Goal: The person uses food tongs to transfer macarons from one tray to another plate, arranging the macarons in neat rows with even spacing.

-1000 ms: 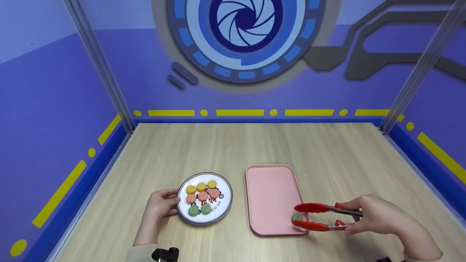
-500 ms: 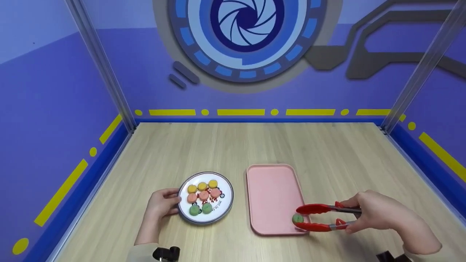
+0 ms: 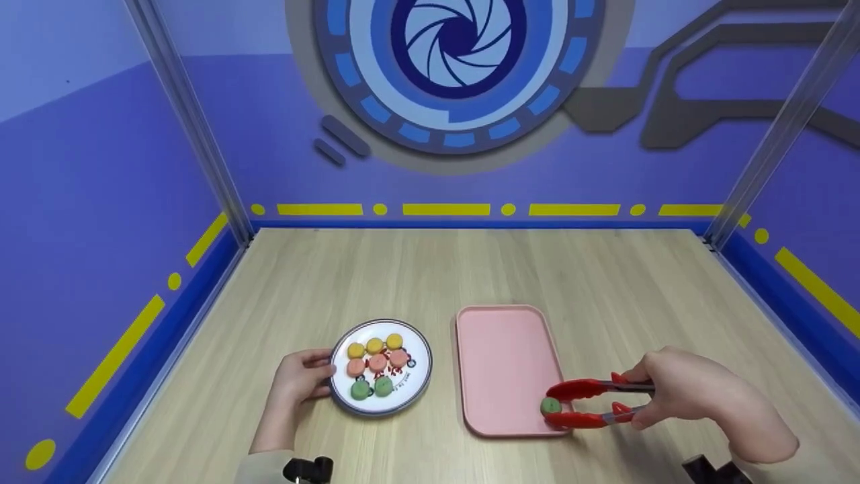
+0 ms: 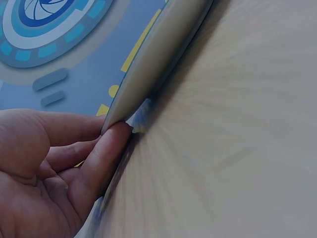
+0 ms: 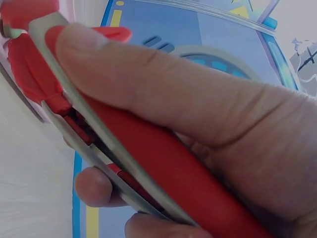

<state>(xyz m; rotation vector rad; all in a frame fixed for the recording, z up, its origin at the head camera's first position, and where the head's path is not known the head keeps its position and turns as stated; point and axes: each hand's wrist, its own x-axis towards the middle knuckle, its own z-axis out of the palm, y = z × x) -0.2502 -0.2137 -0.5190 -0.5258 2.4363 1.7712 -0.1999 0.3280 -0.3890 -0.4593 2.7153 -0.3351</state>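
Note:
My left hand (image 3: pixel 300 378) pinches the left rim of a round white plate (image 3: pixel 418 390) with a dark edge line; in the left wrist view the plate's edge (image 4: pixel 143 69) sits between thumb and fingers. Three yellow, three pink and two green small round macaron-like pieces lie on it in rows. My right hand (image 3: pixel 692 396) grips red-tipped metal tongs (image 3: pixel 584 387), thumb along the red handle (image 5: pixel 148 144) in the right wrist view. Between the tong tips is a green round piece (image 3: pixel 550 406), at the front right corner of the pink tray (image 3: pixel 504 363).
The plate and the tray stand side by side on a light wooden table (image 3: pixel 403 275), with a narrow strip of wood between them. Blue-purple panels (image 3: pixel 222 134) and metal corner posts (image 3: pixel 191 114) enclose the table at the back and sides.
My right hand has shifted slightly left, and the tong tips stand a little closer together around the green piece. The left hand keeps its hold on the plate.

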